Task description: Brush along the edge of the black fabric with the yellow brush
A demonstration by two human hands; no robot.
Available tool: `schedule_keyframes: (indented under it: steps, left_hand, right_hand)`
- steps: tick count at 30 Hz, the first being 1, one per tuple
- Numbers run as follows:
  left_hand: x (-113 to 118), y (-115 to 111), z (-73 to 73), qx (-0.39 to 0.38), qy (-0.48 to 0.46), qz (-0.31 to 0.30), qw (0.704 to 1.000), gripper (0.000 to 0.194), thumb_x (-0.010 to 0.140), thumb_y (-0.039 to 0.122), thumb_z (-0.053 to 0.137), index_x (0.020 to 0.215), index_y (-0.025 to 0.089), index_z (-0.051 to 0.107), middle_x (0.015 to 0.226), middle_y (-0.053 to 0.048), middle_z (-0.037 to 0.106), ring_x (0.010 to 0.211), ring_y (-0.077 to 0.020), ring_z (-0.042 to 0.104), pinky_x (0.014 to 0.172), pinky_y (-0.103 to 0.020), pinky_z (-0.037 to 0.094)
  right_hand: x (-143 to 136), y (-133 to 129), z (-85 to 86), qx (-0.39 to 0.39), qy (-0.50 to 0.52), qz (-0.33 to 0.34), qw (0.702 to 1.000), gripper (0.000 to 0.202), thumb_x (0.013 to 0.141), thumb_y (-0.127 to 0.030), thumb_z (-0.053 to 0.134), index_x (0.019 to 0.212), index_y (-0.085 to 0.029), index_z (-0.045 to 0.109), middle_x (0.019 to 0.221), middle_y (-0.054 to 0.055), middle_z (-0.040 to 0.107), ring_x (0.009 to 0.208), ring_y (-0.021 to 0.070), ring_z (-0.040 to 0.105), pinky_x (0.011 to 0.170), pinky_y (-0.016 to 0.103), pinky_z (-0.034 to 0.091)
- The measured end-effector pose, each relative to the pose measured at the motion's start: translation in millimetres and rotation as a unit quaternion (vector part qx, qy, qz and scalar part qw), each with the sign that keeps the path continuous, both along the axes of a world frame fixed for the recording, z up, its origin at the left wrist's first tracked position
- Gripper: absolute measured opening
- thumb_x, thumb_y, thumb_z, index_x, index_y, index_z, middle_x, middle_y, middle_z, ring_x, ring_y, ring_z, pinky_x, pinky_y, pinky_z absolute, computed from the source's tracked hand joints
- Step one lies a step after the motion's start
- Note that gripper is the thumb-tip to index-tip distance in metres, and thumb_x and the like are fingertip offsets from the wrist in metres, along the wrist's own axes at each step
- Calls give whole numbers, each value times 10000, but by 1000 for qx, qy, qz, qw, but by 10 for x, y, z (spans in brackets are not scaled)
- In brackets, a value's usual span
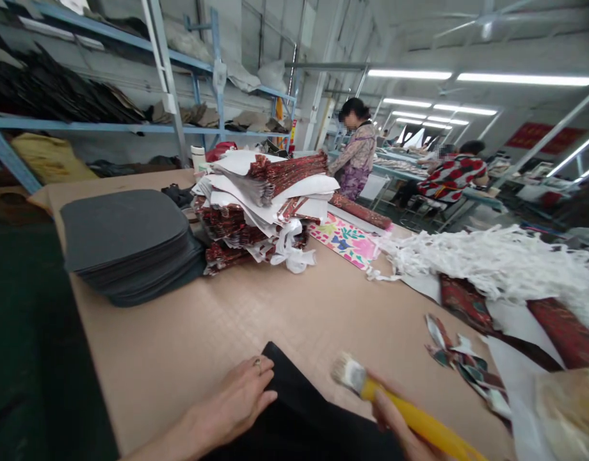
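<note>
My left hand (239,394) has its fingers curled over the left edge of a black sheet (294,410), near the sheet's pointed far corner, with the thumb lying on the black surface. A ring is on one finger. In my right hand (395,416) is a paintbrush (410,413) with a thick yellow handle. Its pale, whitish bristles point left and away from me, over the brown tabletop just beyond the black sheet's right edge. The lower part of the sheet runs out of the picture, and part of my right hand is hidden behind the handle.
A stack of dark grey panels (131,237) stands at the table's (285,301) left. Behind the middle are piled red patterned pieces with white sheets (270,205). White strips (491,259) and fabric scraps (462,362) lie right. Two co-workers (356,150) (458,173) are farther back.
</note>
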State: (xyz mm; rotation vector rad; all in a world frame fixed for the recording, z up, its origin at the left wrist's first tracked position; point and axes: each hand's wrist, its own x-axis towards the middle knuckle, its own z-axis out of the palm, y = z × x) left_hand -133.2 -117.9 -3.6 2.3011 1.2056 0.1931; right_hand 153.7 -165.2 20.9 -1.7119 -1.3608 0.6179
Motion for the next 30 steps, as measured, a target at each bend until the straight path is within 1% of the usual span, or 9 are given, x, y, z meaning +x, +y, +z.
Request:
schedule_keyframes:
  steps: [2, 4, 7, 9, 13, 18, 20, 25, 30]
  left_hand:
    - [12, -7, 8, -13, 20, 18, 1000, 328, 914, 300, 491, 1187, 136, 568, 1310, -126, 499, 1231, -281, 444, 1062, -418, 373]
    - [31, 4, 45, -36, 30, 31, 998, 377, 902, 293, 504, 1228, 107, 546, 1341, -139, 471, 1258, -285, 418, 1076, -417, 364]
    - [36, 32, 96, -64, 29, 39, 997, 417, 894, 280, 510, 1265, 87, 515, 1361, -141, 449, 1271, -275, 405, 1082, -399, 363]
    - [27, 43, 102, -74, 27, 40, 996, 427, 895, 288, 512, 1271, 84, 510, 1368, -143, 439, 1278, -277, 396, 1087, -401, 357]
    - [15, 41, 67, -92, 32, 44, 994, 424, 902, 287, 512, 1282, 98, 500, 1369, -143, 438, 1282, -281, 390, 1091, -417, 348]
    - [30, 49, 2, -74, 43, 35, 996, 411, 916, 286, 492, 1274, 84, 498, 1354, -161, 449, 1257, -281, 420, 1082, -431, 361]
    - [42, 63, -29, -52, 40, 27, 998, 390, 917, 288, 490, 1259, 102, 512, 1339, -153, 468, 1239, -284, 439, 1066, -441, 378]
    - [43, 99, -165, 16, 32, 4, 999, 321, 927, 334, 468, 1172, 167, 590, 1283, -126, 520, 1201, -297, 469, 1030, -462, 406]
    - [-77, 150, -450, 94, 14, 19, 995, 308, 919, 400, 449, 1099, 238, 639, 1208, -77, 583, 1119, -275, 535, 989, -419, 444]
  right_hand:
    - [-448, 333, -54, -25, 67, 87, 994, 308, 742, -498, 614, 914, -275, 740, 650, 18, 706, 627, 210, 687, 644, 291, 581]
    - [-828, 616, -162, 6, 129, 128, 983, 329, 747, -503, 611, 871, -224, 735, 828, 65, 742, 802, 229, 698, 754, 313, 567]
    - [-1087, 837, -366, 2, 163, 210, 964, 332, 781, -468, 603, 935, -196, 715, 977, 102, 728, 933, 234, 674, 846, 346, 531]
    - [-1049, 846, -462, -8, 130, 233, 964, 307, 783, -452, 612, 916, -197, 719, 945, 103, 733, 897, 236, 680, 847, 362, 522]
    - [-880, 771, -444, -1, 50, 175, 983, 277, 777, -466, 615, 786, -211, 722, 798, 83, 738, 782, 231, 688, 801, 355, 530]
    - [-866, 752, -375, 31, 17, 229, 973, 241, 826, -385, 577, 930, -218, 715, 943, 81, 737, 885, 228, 678, 868, 380, 501]
    - [-717, 653, -379, 38, -17, 241, 970, 194, 817, -344, 592, 924, -238, 713, 907, 65, 742, 828, 218, 683, 824, 370, 517]
    - [-274, 322, -248, 24, -51, 170, 984, 152, 779, -330, 599, 758, -241, 721, 704, 44, 722, 657, 200, 678, 656, 302, 549]
    - [-523, 319, -103, 49, 26, 135, 989, 187, 760, -322, 589, 841, -234, 733, 823, 37, 742, 766, 189, 678, 762, 308, 516]
